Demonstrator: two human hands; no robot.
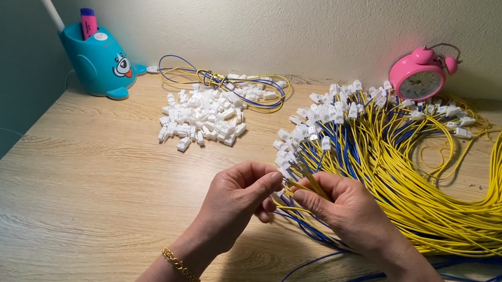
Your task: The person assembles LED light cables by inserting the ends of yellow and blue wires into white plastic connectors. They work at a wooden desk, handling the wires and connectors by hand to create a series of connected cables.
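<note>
Both hands meet mid-desk: left hand [241,191] and right hand [343,209] fingers pinched on yellow wire [306,188].

Head view, looking down, close over desk [82,201]

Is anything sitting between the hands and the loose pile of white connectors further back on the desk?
Nothing visible does. Between the left hand, the right hand with its yellow wire, and the pile of white connectors there is only bare desk. The yellow wire bundle lies off to the right.
</note>
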